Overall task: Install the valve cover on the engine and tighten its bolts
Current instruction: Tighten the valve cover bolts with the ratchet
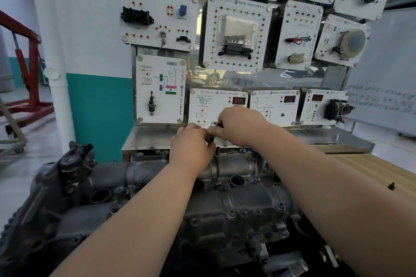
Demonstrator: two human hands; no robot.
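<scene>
the valve cover (247, 198) is seated on top of the engine (213, 247) and lies flat along the head. bolts (231, 215) are visible in the holes along the cover's near edge and in its middle row; whether they are fully tight cannot be told.

at the cover's far edge, a ratchet (213, 124) stands upright with its socket (212, 138) pointing down toward a fastener position on that edge. the fastener itself is hidden by the fingers. the left hand (191, 144) has its fingers curled around the socket, just below the ratchet head. the right hand (238, 123) is closed over the ratchet from above, covering the handle.

judgement: fitting the cover appears done and tightening is under way at the far edge. the remaining far-edge positions and a final pass over all bolts are probably still to do.

to the right of the cover, a small dark part (391, 186), possibly a bolt, lies on a wooden bench (371, 168). behind the cover stands a training board (236, 31) of white panels. far to the cover's left is a red hoist (29, 69).
</scene>
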